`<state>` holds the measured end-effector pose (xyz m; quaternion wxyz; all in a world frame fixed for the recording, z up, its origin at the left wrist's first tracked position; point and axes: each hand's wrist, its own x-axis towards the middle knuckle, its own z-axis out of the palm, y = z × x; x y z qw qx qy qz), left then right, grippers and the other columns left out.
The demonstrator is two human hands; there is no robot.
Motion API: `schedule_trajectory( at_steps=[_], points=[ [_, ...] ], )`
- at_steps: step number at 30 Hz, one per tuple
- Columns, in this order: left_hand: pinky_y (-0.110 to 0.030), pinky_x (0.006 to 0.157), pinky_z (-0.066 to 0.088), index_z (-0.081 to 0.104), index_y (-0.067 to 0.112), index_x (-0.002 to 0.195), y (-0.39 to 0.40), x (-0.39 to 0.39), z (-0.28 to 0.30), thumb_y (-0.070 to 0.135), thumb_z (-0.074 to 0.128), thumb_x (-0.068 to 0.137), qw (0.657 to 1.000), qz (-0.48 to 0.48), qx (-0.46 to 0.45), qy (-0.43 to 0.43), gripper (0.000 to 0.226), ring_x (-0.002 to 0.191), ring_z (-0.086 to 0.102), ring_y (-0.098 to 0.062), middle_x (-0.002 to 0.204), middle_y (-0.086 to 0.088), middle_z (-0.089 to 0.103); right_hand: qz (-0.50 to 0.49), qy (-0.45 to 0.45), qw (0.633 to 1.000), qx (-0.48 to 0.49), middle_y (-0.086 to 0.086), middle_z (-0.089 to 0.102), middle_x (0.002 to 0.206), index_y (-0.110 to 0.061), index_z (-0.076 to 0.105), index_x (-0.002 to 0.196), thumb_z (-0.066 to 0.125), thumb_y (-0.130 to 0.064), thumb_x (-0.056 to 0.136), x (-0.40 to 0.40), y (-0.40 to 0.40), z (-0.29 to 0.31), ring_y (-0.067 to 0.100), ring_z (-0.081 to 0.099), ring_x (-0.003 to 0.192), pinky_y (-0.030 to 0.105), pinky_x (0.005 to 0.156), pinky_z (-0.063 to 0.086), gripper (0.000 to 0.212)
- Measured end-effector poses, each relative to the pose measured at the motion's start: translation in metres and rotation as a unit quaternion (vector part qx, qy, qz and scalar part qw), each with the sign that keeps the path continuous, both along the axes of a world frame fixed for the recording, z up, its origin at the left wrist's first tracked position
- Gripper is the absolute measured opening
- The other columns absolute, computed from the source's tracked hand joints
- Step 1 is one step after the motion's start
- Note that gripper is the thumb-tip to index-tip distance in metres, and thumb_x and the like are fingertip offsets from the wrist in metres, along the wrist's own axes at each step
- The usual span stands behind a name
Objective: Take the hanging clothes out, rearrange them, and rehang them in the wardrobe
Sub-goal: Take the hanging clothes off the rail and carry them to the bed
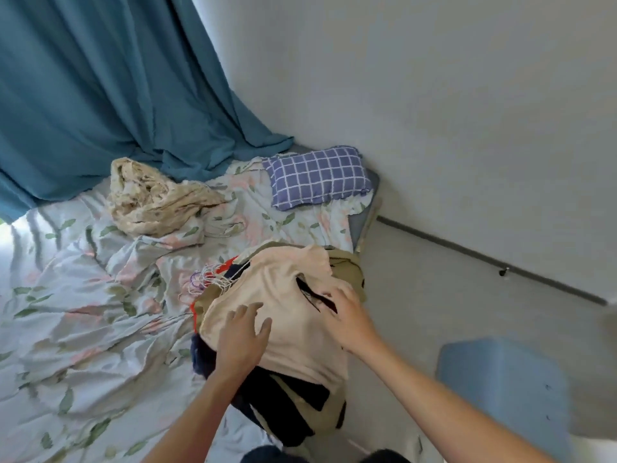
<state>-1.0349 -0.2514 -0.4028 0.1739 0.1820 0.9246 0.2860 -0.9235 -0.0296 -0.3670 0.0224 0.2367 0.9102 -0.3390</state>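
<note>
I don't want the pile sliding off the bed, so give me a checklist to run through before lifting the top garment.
1. Pile fully on the bed: not ok, the clothes pile lies at the bed's edge and its lower end hangs over.
2. Top garment free: ok, the cream garment lies on top with nothing over it.
3. Left hand placed: ok, open on the cream garment.
4. Right hand placed: ok, open on it, near a dark slit.
5. Hangers untangled: cannot tell, the hooks are bunched and blurred.
6. Wardrobe ready: cannot tell, not in view.
</note>
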Motion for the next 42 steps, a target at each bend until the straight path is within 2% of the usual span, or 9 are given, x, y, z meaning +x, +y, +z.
schedule_trajectory(
  at_steps=[5, 11, 15, 19, 24, 28, 33, 36, 42],
  points=[
    [-0.044, 0.092, 0.051, 0.057, 0.025, 0.144, 0.103, 0.050, 0.017, 0.044, 0.055, 0.103, 0.978, -0.200, -0.003, 0.057, 0.045, 0.126, 0.050, -0.025, 0.133, 0.000, 0.062, -0.135, 0.019, 0.987, 0.079, -0.004, 0.048, 0.128, -0.021, 0.052, 0.138, 0.046, -0.042, 0.107, 0.128, 0.048, 0.022, 0.017, 0.047, 0.123, 0.039, 0.094, 0.050, 0.037],
    [-0.043, 0.092, 0.051, 0.058, 0.019, 0.144, 0.183, 0.187, 0.041, 0.038, 0.057, 0.103, 0.914, -0.391, 0.031, 0.103, 0.046, 0.123, 0.054, -0.029, 0.134, -0.005, 0.063, -0.323, 0.013, 0.938, 0.123, 0.000, 0.052, 0.130, -0.021, 0.053, 0.139, 0.052, -0.042, 0.105, 0.323, 0.037, 0.031, 0.023, 0.050, 0.125, 0.042, 0.100, 0.046, 0.040],
    [-0.044, 0.100, 0.048, 0.059, 0.018, 0.144, 0.181, 0.304, 0.060, 0.042, 0.054, 0.102, 0.870, -0.478, 0.053, 0.110, 0.048, 0.121, 0.055, -0.028, 0.128, -0.005, 0.065, -0.415, 0.008, 0.902, 0.119, -0.004, 0.052, 0.132, -0.022, 0.052, 0.138, 0.051, -0.042, 0.105, 0.446, -0.014, 0.035, 0.020, 0.047, 0.129, 0.039, 0.096, 0.048, 0.039],
    [-0.043, 0.095, 0.050, 0.062, 0.020, 0.139, 0.157, 0.420, 0.072, 0.054, 0.040, 0.094, 0.815, -0.564, 0.074, 0.113, 0.061, 0.115, 0.059, -0.028, 0.123, -0.002, 0.067, -0.490, 0.003, 0.863, 0.119, -0.009, 0.050, 0.134, -0.025, 0.051, 0.141, 0.050, -0.041, 0.105, 0.552, -0.073, 0.041, 0.017, 0.046, 0.130, 0.037, 0.100, 0.045, 0.039],
    [-0.042, 0.096, 0.050, 0.058, 0.021, 0.142, 0.163, 0.549, 0.082, 0.040, 0.056, 0.104, 0.740, -0.661, 0.082, 0.096, 0.043, 0.125, 0.056, -0.029, 0.132, -0.002, 0.063, -0.594, -0.010, 0.794, 0.130, -0.004, 0.052, 0.134, -0.023, 0.050, 0.142, 0.049, -0.041, 0.106, 0.667, -0.128, 0.052, 0.017, 0.047, 0.129, 0.036, 0.105, 0.044, 0.040],
    [-0.042, 0.095, 0.050, 0.057, 0.026, 0.142, 0.170, 0.626, 0.092, 0.042, 0.056, 0.103, 0.672, -0.728, 0.094, 0.104, 0.042, 0.125, 0.056, -0.025, 0.129, 0.002, 0.062, -0.664, 0.007, 0.735, 0.138, -0.002, 0.053, 0.130, -0.020, 0.054, 0.139, 0.053, -0.037, 0.105, 0.729, -0.148, 0.061, 0.021, 0.051, 0.125, 0.038, 0.101, 0.047, 0.038],
    [-0.035, 0.097, 0.049, 0.054, 0.030, 0.144, 0.193, 0.698, 0.090, 0.047, 0.052, 0.102, 0.599, -0.786, 0.108, 0.105, 0.045, 0.124, 0.055, -0.019, 0.130, 0.007, 0.060, -0.727, 0.007, 0.672, 0.142, -0.003, 0.053, 0.131, -0.021, 0.054, 0.138, 0.053, -0.039, 0.104, 0.776, -0.149, 0.065, 0.019, 0.051, 0.125, 0.038, 0.101, 0.048, 0.038],
    [-0.036, 0.097, 0.050, 0.054, 0.027, 0.144, 0.209, 0.742, 0.091, 0.044, 0.054, 0.102, 0.553, -0.819, 0.121, 0.092, 0.045, 0.123, 0.054, -0.020, 0.131, 0.005, 0.060, -0.758, 0.003, 0.636, 0.144, -0.004, 0.053, 0.131, -0.022, 0.053, 0.139, 0.053, -0.039, 0.104, 0.801, -0.152, 0.066, 0.018, 0.051, 0.124, 0.037, 0.101, 0.047, 0.039],
    [-0.035, 0.089, 0.051, 0.055, 0.023, 0.144, 0.227, 0.825, 0.095, 0.039, 0.056, 0.103, 0.500, -0.854, 0.114, 0.086, 0.044, 0.124, 0.053, -0.021, 0.130, 0.003, 0.059, -0.812, -0.018, 0.564, 0.148, -0.003, 0.054, 0.129, -0.021, 0.054, 0.138, 0.053, -0.037, 0.104, 0.860, -0.170, 0.068, 0.019, 0.052, 0.122, 0.038, 0.099, 0.049, 0.037]
  ],
)
